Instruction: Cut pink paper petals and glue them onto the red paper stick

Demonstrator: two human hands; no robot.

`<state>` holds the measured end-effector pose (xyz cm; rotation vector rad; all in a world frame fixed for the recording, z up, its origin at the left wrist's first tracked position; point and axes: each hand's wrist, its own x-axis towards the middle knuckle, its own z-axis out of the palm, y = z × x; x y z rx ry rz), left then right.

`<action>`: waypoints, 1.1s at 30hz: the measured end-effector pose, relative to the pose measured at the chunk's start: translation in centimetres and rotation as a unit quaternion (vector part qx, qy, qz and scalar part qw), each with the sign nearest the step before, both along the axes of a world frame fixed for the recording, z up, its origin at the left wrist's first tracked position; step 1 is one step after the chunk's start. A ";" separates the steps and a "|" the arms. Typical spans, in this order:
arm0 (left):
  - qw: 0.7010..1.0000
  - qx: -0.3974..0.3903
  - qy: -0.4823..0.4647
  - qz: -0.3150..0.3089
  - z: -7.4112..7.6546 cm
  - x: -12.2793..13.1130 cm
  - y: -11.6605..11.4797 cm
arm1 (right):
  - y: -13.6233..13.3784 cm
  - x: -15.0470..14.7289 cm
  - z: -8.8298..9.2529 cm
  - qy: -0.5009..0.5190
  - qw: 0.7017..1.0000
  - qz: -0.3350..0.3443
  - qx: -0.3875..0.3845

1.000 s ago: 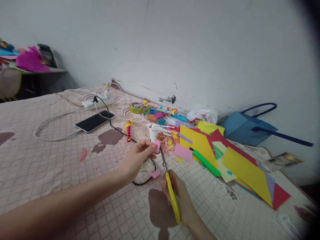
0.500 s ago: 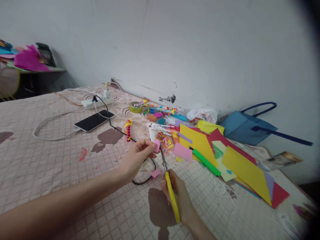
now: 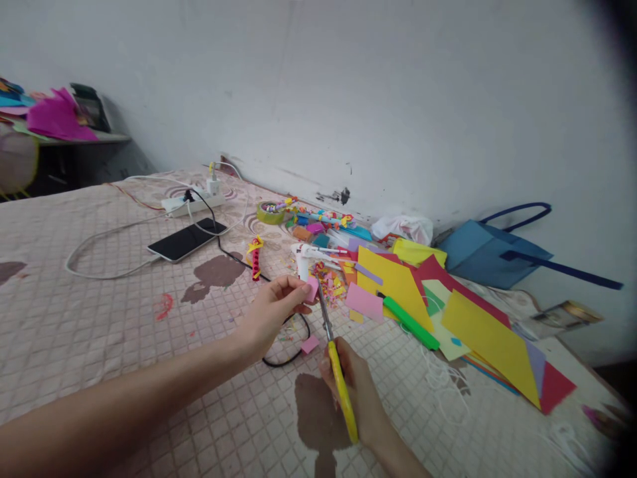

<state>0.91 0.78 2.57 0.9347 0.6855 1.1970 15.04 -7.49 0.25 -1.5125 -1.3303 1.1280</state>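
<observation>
My left hand [image 3: 273, 312] pinches a small pink paper piece [image 3: 312, 289] between thumb and fingers, held up over the patterned cloth [image 3: 99, 318]. My right hand [image 3: 355, 395] is closed round the yellow handles of a pair of scissors [image 3: 338, 372]. The metal blades point up and away, with the tips right beside the pink piece. A second pink scrap [image 3: 310, 344] lies on the cloth below the hands. A heap of tiny coloured cuttings [image 3: 331, 282] lies just beyond the blade tips.
Coloured paper sheets [image 3: 478, 328] and a green marker [image 3: 411, 324] spread to the right. A blue bag [image 3: 490, 253] leans on the wall. A phone [image 3: 188, 239], power strip [image 3: 192, 204], cables and a tape roll [image 3: 270, 213] lie to the left and behind.
</observation>
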 end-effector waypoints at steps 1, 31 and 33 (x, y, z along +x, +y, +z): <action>1.000 0.001 0.000 -0.001 0.0 0.0 0.0 | 0.0 0.0 0.0 -0.005 1.000 -0.002 -0.005; 1.000 0.001 -0.007 0.007 -0.1 -0.1 0.4 | 0.1 -0.1 0.1 -0.040 0.999 0.007 0.002; 1.000 0.000 -0.013 0.007 -0.1 -0.2 0.4 | 0.0 -0.1 0.2 -0.040 0.999 0.010 -0.002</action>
